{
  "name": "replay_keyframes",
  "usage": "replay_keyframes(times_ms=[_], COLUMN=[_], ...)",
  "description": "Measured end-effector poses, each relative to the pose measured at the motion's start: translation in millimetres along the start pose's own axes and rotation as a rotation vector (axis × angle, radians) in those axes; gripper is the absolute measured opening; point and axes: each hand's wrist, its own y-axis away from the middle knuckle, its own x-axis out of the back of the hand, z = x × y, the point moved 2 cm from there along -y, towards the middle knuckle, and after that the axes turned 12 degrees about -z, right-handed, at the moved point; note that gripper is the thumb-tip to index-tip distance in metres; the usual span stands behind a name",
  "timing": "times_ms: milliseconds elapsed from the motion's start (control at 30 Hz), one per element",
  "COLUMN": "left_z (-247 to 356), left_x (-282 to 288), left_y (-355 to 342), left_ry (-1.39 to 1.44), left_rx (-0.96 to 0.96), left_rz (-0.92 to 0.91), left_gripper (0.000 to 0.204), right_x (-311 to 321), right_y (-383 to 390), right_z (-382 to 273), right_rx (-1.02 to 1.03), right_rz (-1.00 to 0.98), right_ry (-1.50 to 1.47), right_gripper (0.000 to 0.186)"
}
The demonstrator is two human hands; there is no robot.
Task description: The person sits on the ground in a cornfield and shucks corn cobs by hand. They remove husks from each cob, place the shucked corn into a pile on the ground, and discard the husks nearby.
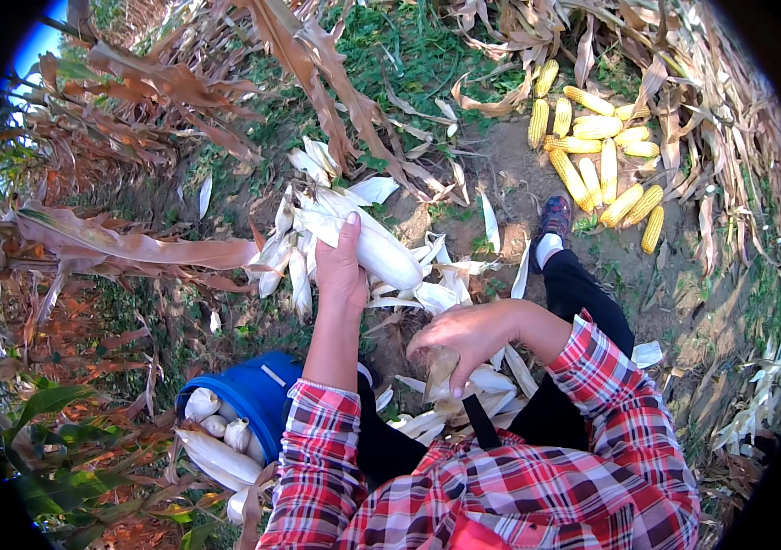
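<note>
Your left hand (345, 266) grips a pale-husked ear (389, 252) over loose husks (491, 403); your right hand (480, 337) curls at a dry husk (442, 369), grip unclear. Husking appears underway; the next pull calls for a steady left hold.

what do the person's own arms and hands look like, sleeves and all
Both arms wear red, white and dark plaid sleeves: the left sleeve and the right sleeve each end on the forearm, short of the wrist. The left hand and right hand are ungloved, and no watch or bracelet shows on either wrist.
</note>
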Motion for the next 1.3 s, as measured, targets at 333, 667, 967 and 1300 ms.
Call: replay_keyframes(times_ms=[333, 667, 967, 1300], left_z=[9, -20, 2, 2], left_x=[-16, -44, -55, -53], left_y=[8, 21, 27, 49], left_ry=[-0.288, -0.397, -0.036, -0.418], left_rx=[0.025, 0.135, -0.025, 0.499], left_rz=[-0.142, -0.132, -0.039, -0.563], left_gripper=[0.053, 0.050, 0.043, 0.051], right_x=[43, 24, 39, 83], right_y=[23, -31, -21, 46], right_z=[-3, 39, 56, 69], right_rx=[-0.148, 0.329, 0.481, 0.235], right_rz=[0.485, 1.013, 1.050, 1.684], right_ry=[-0.347, -1.078, -1.456, -1.139], right_gripper=[0.092, 0.083, 0.066, 0.054])
